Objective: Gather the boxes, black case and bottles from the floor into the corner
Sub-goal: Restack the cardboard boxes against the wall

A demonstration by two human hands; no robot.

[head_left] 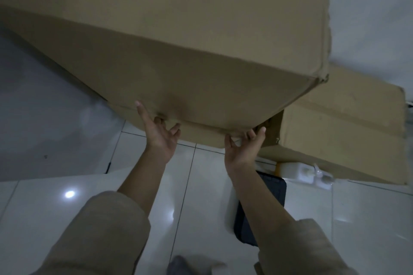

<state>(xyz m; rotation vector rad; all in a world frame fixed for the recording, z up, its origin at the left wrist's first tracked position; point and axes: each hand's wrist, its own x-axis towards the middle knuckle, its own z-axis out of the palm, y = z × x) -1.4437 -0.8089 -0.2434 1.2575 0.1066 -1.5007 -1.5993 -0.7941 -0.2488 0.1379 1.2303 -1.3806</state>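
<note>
Cardboard box (178, 40) tilted, long axis leftward, both hands (159, 134) gripping underside.

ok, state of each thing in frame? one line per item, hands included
large cardboard box: closed, lifted at its near bottom edge, tilted
second cardboard box: behind and right of it, partly hidden
black case: flat on the floor, closed as far as visible
white bottle: lying by the second box
left hand: fingers curled under the large box's edge
right hand: fingers curled under the same edge
</note>
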